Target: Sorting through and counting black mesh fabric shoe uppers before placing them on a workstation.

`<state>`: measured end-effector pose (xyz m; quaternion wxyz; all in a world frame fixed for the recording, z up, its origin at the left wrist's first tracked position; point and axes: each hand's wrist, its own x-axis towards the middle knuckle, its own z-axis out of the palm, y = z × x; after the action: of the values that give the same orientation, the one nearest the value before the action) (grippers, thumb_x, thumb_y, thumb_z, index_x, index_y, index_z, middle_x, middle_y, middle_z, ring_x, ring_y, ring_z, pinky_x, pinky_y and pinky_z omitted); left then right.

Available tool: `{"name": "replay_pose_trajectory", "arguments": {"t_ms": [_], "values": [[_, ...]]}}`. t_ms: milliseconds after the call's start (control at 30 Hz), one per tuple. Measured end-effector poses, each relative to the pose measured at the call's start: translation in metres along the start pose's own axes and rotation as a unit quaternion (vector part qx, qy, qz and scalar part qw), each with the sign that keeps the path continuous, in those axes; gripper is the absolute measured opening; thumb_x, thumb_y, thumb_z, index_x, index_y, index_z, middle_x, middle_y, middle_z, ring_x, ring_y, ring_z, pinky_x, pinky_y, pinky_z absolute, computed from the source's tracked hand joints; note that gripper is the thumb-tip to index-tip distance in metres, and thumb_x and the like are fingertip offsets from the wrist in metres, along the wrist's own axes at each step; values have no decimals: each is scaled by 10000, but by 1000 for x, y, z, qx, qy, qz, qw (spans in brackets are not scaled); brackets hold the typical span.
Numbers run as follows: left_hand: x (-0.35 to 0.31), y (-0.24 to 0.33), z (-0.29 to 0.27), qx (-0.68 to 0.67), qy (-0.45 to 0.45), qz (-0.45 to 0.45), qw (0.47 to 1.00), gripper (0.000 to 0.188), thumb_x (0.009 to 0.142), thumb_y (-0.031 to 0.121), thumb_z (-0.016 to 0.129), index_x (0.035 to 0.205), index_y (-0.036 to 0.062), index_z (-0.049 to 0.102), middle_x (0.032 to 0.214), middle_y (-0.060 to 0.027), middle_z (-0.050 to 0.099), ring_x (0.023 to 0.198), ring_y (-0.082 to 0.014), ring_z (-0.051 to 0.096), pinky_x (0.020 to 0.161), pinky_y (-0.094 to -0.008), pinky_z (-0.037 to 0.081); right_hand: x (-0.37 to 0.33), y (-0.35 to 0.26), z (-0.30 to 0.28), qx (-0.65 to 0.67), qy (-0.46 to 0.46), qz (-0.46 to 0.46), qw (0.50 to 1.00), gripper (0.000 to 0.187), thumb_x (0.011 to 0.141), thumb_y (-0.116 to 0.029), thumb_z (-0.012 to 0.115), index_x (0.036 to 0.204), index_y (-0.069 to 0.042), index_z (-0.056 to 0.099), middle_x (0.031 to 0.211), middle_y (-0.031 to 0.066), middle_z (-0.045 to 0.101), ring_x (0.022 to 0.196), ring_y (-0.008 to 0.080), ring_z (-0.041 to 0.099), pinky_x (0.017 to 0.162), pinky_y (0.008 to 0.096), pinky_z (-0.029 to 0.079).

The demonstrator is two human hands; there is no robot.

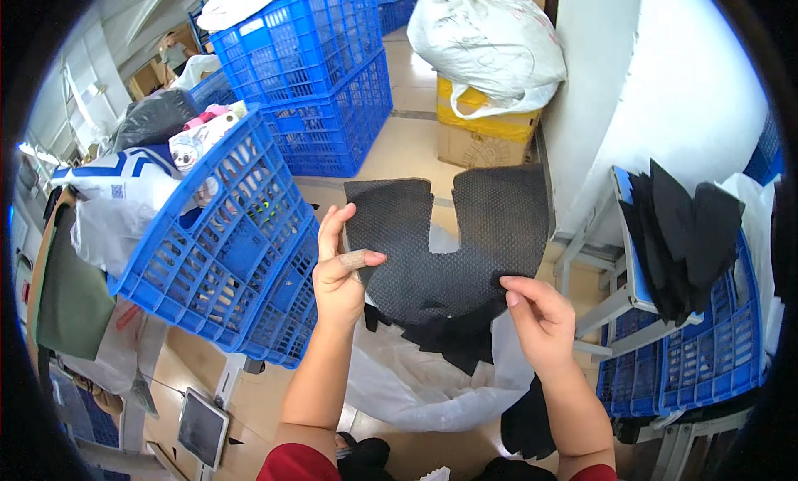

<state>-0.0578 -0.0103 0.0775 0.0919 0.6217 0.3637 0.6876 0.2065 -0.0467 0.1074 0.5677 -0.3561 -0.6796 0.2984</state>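
A black piece of textured sheet fabric (pixel 407 273), U-shaped with a rectangular notch in its far edge, is held up in front of me between both hands. My left hand (pixel 339 273) grips its left edge; one finger, with a tan bandage around it, lies over the front while another points up. My right hand (pixel 539 319) pinches the lower right edge between thumb and fingers. Below the piece is an open white plastic bag (pixel 416 402), with black jagged-edged pieces (pixel 457 341) at its mouth, partly hidden by the held piece.
Blue crates (pixel 324 90) are stacked ahead; a tilted blue crate (pixel 233 240) with bagged goods stands left. At right, black fabric pieces (pixel 677 231) lie on a stool beside another blue crate (pixel 706 348). A stuffed white sack (pixel 490 49) tops a cardboard box (pixel 482 140).
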Motion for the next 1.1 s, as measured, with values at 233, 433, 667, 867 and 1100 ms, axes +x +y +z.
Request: {"name": "replay_pose_trajectory", "arguments": {"t_ms": [233,433,667,867,1100], "values": [[7,8,-18,-17,37,7,999,266,627,-131,598,716,95,707,1338,-139,445,1341,-346,253,1113,-459,160,15,-11,28,70,28,35,997,156,868,1,574,1004,-4,652,925,50,655,795,81,569,694,215,441],[9,9,-27,26,2,-9,1000,269,685,-109,574,857,71,677,1218,-141,547,1290,-346,341,1075,-456,237,14,-9,25,93,10,79,993,270,872,-28,583,1138,12,595,810,-12,568,706,64,496,694,202,433],[6,34,-14,-132,8,-290,948,163,845,101,654,940,-27,621,873,-31,633,774,-91,562,707,-236,453,17,-7,15,133,-67,296,944,215,893,-198,590,750,-39,610,602,29,605,466,65,495,438,199,391],[2,33,-15,-228,-22,-373,899,156,870,130,623,914,-20,626,840,-31,633,711,-82,550,649,-227,443,7,2,6,114,-69,306,943,370,883,-253,608,570,-77,519,470,5,515,402,45,417,394,198,303],[4,46,0,-222,-33,-396,890,168,888,146,597,895,-20,626,829,-34,629,713,-94,553,654,-242,443,0,5,-5,171,-57,335,925,327,865,-177,616,575,-84,498,456,4,468,389,52,377,376,207,262]]}}
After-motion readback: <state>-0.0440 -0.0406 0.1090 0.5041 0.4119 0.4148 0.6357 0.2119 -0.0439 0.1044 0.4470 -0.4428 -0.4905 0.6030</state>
